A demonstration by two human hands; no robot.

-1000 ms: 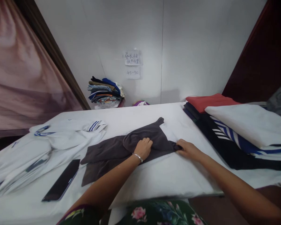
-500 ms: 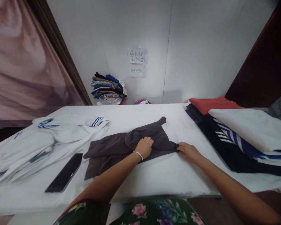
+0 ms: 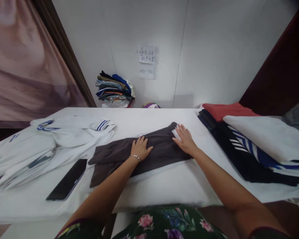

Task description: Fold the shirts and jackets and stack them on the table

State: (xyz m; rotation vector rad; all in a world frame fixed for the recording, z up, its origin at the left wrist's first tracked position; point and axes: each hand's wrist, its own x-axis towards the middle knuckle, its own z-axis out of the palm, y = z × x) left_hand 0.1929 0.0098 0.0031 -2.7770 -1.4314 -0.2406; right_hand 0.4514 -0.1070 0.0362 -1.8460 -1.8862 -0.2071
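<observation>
A dark brown garment (image 3: 161,146) lies folded lengthwise across the white table, narrower to the left where two layers show. A strip of white fabric shows along its lower edge. My left hand (image 3: 140,148), with a bracelet at the wrist, rests flat on its middle, fingers spread. Over the right end of the garment lies my right hand (image 3: 186,138), palm down, its fingers stretched and apart. A small white patch (image 3: 176,134) shows beside its fingertips. Neither hand grips the cloth. Part of the garment's right end is hidden under my right hand.
White clothing with blue stripes (image 3: 72,136) spreads over the left of the table (image 3: 144,116). A black phone (image 3: 67,181) lies nearer me. Folded clothes (image 3: 259,132) are stacked at right. Another clothes pile (image 3: 114,89) stands beyond the far edge, near paper signs (image 3: 148,62) on the wall.
My right hand has let go of the garment's right corner and moved up and left onto its end. My left hand has slid left, fingers now spread. The garment's right end lies flatter.
</observation>
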